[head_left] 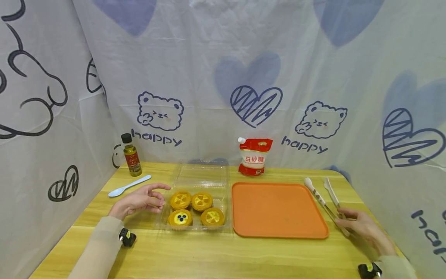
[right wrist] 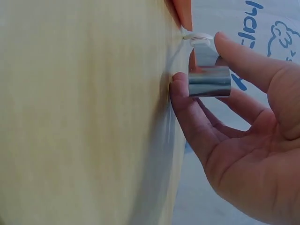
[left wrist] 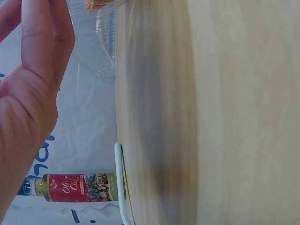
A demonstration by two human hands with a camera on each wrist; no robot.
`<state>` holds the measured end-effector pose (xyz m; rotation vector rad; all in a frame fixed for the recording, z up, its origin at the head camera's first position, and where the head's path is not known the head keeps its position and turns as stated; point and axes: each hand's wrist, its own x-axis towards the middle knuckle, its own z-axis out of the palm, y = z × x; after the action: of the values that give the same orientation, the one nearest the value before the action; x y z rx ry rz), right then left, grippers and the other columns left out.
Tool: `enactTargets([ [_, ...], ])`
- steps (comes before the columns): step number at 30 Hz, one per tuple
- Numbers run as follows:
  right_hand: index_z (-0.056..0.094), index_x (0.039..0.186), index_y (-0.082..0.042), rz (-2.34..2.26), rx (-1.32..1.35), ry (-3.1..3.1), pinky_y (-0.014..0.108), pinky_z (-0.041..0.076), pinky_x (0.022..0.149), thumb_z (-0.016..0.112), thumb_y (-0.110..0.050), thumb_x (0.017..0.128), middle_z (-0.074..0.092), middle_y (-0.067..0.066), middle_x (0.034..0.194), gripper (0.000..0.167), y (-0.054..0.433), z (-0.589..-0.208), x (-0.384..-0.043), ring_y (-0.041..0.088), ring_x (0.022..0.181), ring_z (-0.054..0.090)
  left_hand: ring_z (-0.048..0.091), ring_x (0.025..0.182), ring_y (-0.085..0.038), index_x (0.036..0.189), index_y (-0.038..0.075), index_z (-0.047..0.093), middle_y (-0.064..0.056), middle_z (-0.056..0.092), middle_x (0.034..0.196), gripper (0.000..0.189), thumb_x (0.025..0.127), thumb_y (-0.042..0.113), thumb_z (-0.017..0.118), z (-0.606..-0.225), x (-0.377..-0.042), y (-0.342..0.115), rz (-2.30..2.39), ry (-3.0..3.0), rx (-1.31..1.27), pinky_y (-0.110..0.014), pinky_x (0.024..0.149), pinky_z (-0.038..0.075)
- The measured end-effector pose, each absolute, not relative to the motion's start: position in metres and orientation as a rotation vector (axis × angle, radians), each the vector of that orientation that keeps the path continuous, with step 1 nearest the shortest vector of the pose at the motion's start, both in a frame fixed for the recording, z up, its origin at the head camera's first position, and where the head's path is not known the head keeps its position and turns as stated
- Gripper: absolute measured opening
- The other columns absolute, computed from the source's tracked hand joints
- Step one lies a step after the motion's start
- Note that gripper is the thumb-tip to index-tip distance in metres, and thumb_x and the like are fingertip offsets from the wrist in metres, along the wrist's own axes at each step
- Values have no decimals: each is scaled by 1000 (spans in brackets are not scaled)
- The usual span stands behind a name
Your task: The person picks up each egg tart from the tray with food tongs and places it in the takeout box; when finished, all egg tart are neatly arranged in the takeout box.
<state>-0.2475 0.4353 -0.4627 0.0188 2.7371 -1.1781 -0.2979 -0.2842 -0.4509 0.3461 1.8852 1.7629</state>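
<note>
On the right of the head view, my right hand [head_left: 359, 224] holds a pair of tongs [head_left: 324, 204] between thumb and fingers. The tongs have pale tips, spread apart and pointing away, and a bent metal end [right wrist: 209, 82] seen in the right wrist view. My left hand [head_left: 142, 200] hovers at the left side of a clear plastic clamshell box [head_left: 200, 175], fingers loosely bent and holding nothing. The box's lid is raised at the back. Inside lie several egg tarts, three with yellow wedge toppings, among them one tart [head_left: 212, 217], and one blueberry tart [head_left: 180, 219].
An orange tray [head_left: 278, 209] lies between the box and the tongs. Behind it stands a red-and-white bag of sugar [head_left: 256, 157]. At the back left are an olive oil bottle [head_left: 132, 157] and a pale blue spoon [head_left: 129, 185]. Printed cloth hangs around the wooden table [head_left: 209, 259].
</note>
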Motion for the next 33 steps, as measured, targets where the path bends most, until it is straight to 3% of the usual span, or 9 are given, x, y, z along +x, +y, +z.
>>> enactTargets([
  [6,41,141,13,-1268,56,2644,28,57,72,69,-27,92,51,35,134,69,439,-466,-247,8,95,60,67,79,-20,147,-4,25,-9,63,94,69,90,-3,64,-450,-298,-284,1774,1878,348,-35,75,62],
  [8,42,140,12,-1288,57,2630,29,58,72,71,-27,91,51,35,134,69,439,-467,-247,3,91,59,67,79,-20,148,-4,25,-9,63,94,69,90,-3,64,-450,-298,-284,1775,1875,348,-35,75,62],
  [14,40,141,13,-1317,82,2624,30,58,70,71,-24,90,50,36,134,70,439,-468,-247,9,85,63,66,79,-19,148,-4,25,-9,63,94,69,90,-3,63,-451,-299,-283,1776,1865,352,-35,76,62],
  [22,40,140,13,-1357,95,2683,27,58,73,69,-22,92,47,37,135,66,437,-467,-249,3,87,60,67,79,-20,147,-3,26,-9,64,94,66,91,-2,62,-452,-301,-282,1768,1874,365,-38,76,62],
  [28,49,135,11,-1234,-31,2887,21,53,69,67,-21,93,58,31,122,56,423,-459,-250,-3,85,56,66,80,-21,147,-5,25,-9,63,94,66,91,-3,61,-451,-301,-281,1734,1900,388,-40,77,62],
  [33,53,134,9,-1283,-205,2807,26,53,64,66,-20,94,65,24,113,51,393,-449,-253,7,82,61,65,80,-20,147,-4,26,-9,63,95,66,91,-3,61,-449,-302,-281,1707,1929,396,-41,76,62],
])
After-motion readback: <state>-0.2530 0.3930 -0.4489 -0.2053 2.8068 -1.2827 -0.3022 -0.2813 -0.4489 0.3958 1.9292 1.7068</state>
